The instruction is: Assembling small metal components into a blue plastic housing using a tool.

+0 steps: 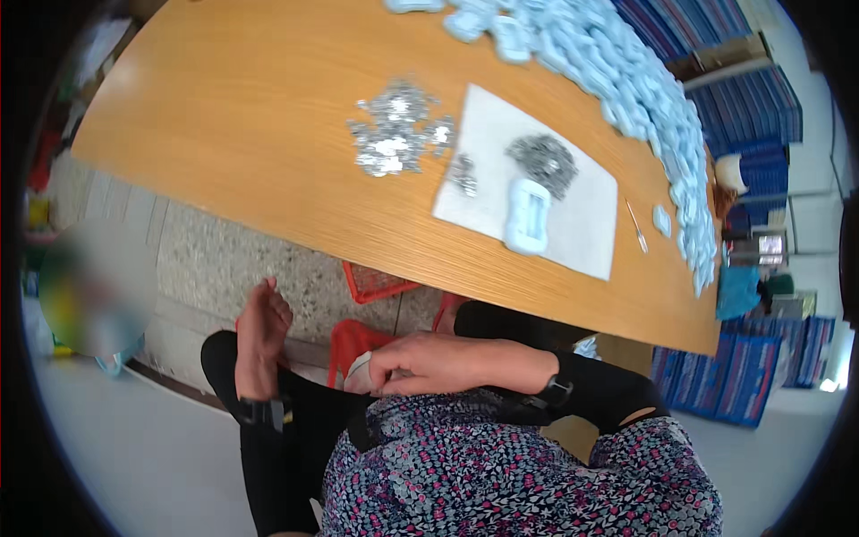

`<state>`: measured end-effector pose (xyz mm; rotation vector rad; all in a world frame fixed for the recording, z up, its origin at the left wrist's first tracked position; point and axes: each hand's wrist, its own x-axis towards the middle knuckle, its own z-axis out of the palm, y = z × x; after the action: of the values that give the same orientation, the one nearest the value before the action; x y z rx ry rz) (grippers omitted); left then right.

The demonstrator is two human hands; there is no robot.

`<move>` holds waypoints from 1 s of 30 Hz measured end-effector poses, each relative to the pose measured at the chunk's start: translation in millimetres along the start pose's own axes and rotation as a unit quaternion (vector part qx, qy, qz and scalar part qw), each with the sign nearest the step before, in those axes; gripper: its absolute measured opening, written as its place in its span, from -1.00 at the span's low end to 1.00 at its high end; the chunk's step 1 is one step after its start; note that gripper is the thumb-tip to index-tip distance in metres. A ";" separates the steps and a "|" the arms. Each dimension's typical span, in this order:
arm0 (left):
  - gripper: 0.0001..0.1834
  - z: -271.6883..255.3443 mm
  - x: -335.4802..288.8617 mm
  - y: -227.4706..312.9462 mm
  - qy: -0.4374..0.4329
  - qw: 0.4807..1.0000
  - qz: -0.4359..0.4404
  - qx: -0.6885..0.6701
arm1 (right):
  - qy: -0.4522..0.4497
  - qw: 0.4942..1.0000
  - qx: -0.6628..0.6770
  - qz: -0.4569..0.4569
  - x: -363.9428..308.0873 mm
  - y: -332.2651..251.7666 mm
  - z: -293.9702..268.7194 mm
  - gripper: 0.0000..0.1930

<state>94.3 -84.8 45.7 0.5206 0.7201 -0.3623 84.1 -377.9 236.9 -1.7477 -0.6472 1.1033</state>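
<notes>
My left hand [266, 318] hangs beside the table's near edge, over my leg, with its fingers curled in and nothing visible in them. Across my lap lies my right hand [407, 361], fingers bent and closed around a small whitish thing [359, 374] whose kind I cannot make out. Both hands are off the table. On a white cloth [582, 242] rests a light-blue plastic case [528, 217] with a recessed middle. Touching its far side is a pile of small grey metal pieces [544, 161]. A few silvery pieces [464, 174] lie at the cloth's left edge.
The wooden table [242, 116] bears a larger heap of shiny metal pieces [394, 130], a long bank of light-blue cases [617, 80] and a thin pen-like tool [636, 225]. Below are a red basket [371, 285] and a red stool [349, 345]. Blue stacks [725, 380] stand right.
</notes>
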 end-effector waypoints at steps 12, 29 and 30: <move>-0.74 181.2 -147.4 -18.9 -0.192 0.948 -0.112 0.227 | 0.454 0.879 -0.144 0.007 -163.8 -40.8 -62.8 -0.86; -0.43 416.3 -95.0 -97.2 -0.298 0.884 -0.001 0.361 | 0.571 0.764 -0.285 0.099 -174.5 26.2 -137.4 -0.77; -0.42 420.8 -92.0 -102.3 -0.298 0.879 0.005 0.372 | 0.584 0.767 -0.255 0.075 -178.7 26.1 -132.1 -0.77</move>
<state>202.4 -393.3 344.2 1.0768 -0.0572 -0.7585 118.9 -588.5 304.2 -2.5217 0.0260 -0.2731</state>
